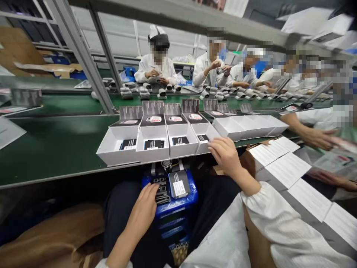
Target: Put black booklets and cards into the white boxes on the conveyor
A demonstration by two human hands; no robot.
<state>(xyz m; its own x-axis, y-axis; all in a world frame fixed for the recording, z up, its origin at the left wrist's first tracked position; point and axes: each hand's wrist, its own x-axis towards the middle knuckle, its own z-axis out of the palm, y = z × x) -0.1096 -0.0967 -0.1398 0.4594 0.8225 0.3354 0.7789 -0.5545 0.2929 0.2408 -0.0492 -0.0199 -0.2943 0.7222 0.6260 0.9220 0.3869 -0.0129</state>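
Four white boxes with raised dark printed lids stand in a row at the bench's near edge; one is the leftmost box (pixel 119 158). Black booklets (pixel 154 144) with white print lie inside them. My right hand (pixel 225 154) rests at the near right corner of the fourth box (pixel 201 148), fingers extended and holding nothing visible. Below the bench, my left hand (pixel 145 204) reaches to small black parts (pixel 161 190) on a blue plastic stool (pixel 178 204); its fingers lie stretched along them, tips partly hidden. Beside these parts sits a stack of black booklets (pixel 180 184) with a white label.
More white boxes (pixel 237 126) continue the row rightward. White sheets (pixel 284 169) lie on cartons at my right, where a co-worker's hand (pixel 318 137) is. Across the green bench (pixel 64 149), co-workers in white sit behind grey-white devices (pixel 145 93). A metal post (pixel 83 56) rises at left.
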